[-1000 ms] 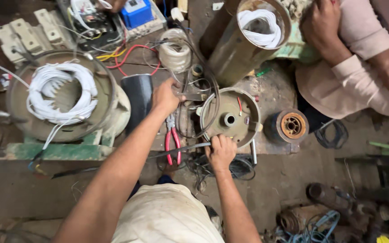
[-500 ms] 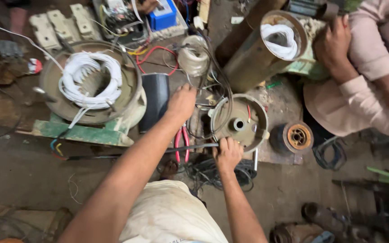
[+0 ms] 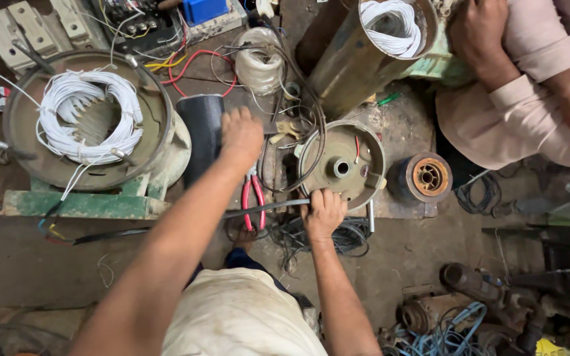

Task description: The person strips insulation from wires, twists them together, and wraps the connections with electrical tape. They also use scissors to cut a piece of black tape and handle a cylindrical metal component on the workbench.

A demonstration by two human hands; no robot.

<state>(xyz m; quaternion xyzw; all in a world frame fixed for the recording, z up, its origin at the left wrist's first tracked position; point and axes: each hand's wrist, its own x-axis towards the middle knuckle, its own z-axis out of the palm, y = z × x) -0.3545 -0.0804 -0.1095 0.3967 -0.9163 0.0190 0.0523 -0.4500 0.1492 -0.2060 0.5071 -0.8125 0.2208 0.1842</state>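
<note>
My right hand (image 3: pixel 323 212) is closed around a grey cable (image 3: pixel 268 206) at the near rim of a round metal motor housing (image 3: pixel 342 163). My left hand (image 3: pixel 241 135) reaches forward over the floor, its fingers curled down onto wires beside a black tube (image 3: pixel 201 128); what it grips is hidden. Red-handled pliers (image 3: pixel 254 198) lie just below that hand. Thin dark wires (image 3: pixel 298 112) loop from the housing toward a spool of clear wire (image 3: pixel 257 66).
A large stator with white windings (image 3: pixel 84 118) sits at left on a green frame (image 3: pixel 77 203). A brass cylinder with white windings (image 3: pixel 374 49) stands behind. A copper rotor (image 3: pixel 428 177) lies right. Another person (image 3: pixel 529 92) sits at upper right. Scrap parts (image 3: pixel 470 310) lie lower right.
The view has shifted slightly, so everything sits a little lower and rightward. My left hand has moved a bit left toward the black tube. My right hand keeps its grip on the cable.
</note>
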